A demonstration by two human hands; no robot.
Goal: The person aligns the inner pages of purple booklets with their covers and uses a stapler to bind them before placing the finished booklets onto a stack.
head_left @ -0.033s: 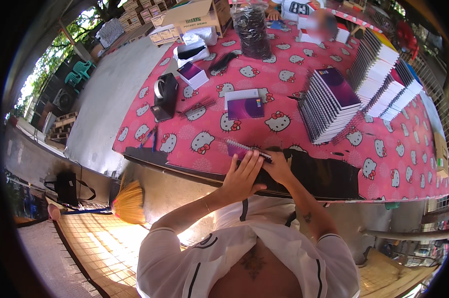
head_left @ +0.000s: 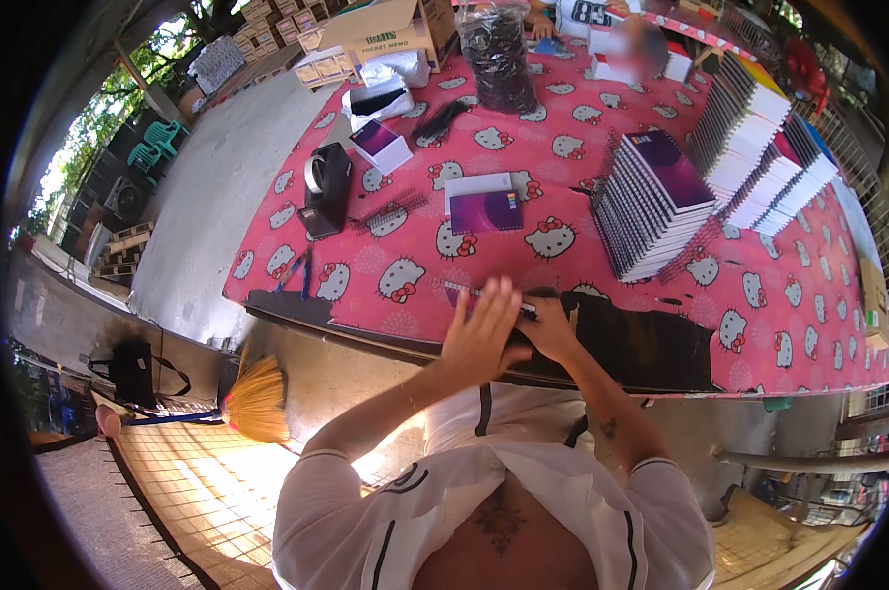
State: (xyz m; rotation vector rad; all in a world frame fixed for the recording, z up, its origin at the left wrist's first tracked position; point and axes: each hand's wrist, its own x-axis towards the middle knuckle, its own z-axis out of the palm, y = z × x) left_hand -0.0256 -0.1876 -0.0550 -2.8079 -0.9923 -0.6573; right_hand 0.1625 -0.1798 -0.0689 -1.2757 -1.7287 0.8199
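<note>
A small purple spiral notebook lies at the near edge of the table, largely hidden under my hands. Across it my left hand stretches out flat, fingers extended and slightly blurred. My right hand grips the notebook's right end, fingers curled around it. Beyond my hands, a loose purple cover rests beside a white sheet stack. To the right stands a tall stack of purple spiral notebooks.
Left on the pink cloth are a black tape-dispenser-like box, loose wire spirals and pens. Farther back stand a small notepad stack, a clear bag of dark coils and a cardboard box. Another person sits opposite.
My left hand has slid slightly forward over the notebook, covering more of it. My right hand stays at its right end.
</note>
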